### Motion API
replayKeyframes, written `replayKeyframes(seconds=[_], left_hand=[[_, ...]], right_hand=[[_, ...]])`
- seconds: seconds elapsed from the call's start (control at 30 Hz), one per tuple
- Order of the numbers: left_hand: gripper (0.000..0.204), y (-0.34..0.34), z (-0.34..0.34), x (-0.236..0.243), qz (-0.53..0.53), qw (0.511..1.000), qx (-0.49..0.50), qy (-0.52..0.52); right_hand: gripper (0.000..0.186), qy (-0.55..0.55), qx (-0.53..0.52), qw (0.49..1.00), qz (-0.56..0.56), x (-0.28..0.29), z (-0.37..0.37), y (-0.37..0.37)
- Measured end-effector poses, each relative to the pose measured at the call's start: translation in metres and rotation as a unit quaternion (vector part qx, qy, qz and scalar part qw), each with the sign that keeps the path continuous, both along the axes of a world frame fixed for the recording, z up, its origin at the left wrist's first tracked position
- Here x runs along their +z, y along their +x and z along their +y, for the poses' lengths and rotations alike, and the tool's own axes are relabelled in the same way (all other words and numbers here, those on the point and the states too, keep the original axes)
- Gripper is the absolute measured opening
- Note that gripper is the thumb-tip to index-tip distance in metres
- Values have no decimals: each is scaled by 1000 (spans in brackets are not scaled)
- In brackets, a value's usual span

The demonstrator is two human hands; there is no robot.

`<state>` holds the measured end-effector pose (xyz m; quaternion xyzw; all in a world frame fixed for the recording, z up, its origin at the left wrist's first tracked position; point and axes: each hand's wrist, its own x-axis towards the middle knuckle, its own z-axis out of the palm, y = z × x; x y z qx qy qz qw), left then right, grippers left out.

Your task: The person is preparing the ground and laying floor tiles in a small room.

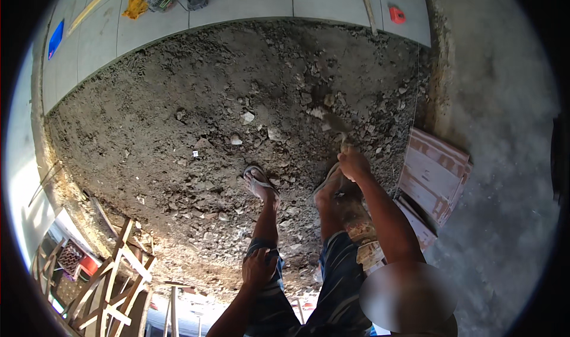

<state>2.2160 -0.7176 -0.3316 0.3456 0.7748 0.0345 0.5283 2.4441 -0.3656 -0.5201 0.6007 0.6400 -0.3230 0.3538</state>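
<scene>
Gripping a trowel (pixel 336 122) by its handle, the right hand (pixel 355 163) holds it low over the rubble (pixel 237 99), ahead of the right foot (pixel 328 187). The blade is dull grey-brown, blending into the ground, so its outline and any contact are hard to judge. The left hand (pixel 259 269) rests open on the left knee. Lower left, a dark reddish latticed crate (pixel 70 258) sits partly behind wooden frames (pixel 113 283); its contents are indistinct. Far off, a long-handled tool (pixel 369 9) is cut off above.
</scene>
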Motion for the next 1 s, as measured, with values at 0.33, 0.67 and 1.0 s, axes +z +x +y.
replayKeyframes(seconds=[0.33,0.67,1.0], left_hand=[[38,14,11,-10,-86,994,31,-51],[42,-20,-14,-10,-67,995,14,-74],[37,-12,-11,-9,-74,994,13,-73]], right_hand=[[51,5,279,958,-66,-40,-21,52],[49,51,-34,997,55,-10,104,-155],[51,-97,271,954,-82,2,-23,-53]])
